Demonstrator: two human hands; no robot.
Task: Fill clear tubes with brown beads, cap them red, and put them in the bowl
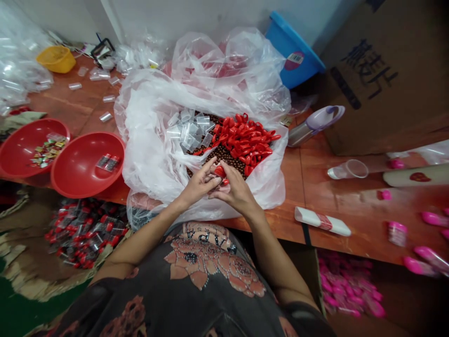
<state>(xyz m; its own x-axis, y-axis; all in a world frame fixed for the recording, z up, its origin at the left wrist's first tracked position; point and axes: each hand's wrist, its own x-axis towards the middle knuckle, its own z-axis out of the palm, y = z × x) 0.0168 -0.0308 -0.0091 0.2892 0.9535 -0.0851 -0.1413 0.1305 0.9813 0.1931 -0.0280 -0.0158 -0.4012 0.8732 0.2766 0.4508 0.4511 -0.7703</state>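
My left hand (199,183) and my right hand (237,188) meet over the near side of a plastic-lined heap. Both are closed, fingers curled toward each other around a red plastic piece (220,171). A second small red bit shows lower between them; the fingers partly hide what else they hold. Just beyond lie small round brown balls (224,153). On top of these rest a pile of red ring-shaped plastic pieces (245,138) to the right and clear plastic tubes (191,130) to the left. A white plastic bag (147,126) surrounds the heap.
Two red bowls (75,175) stand at left, one holding filled red-capped tubes. Below them, a box holds many filled tubes (87,231). A blue tub (293,47), a lilac-handled scoop (315,121) and a large carton (386,75) stand at right. Pink items (351,283) fill a lower box.
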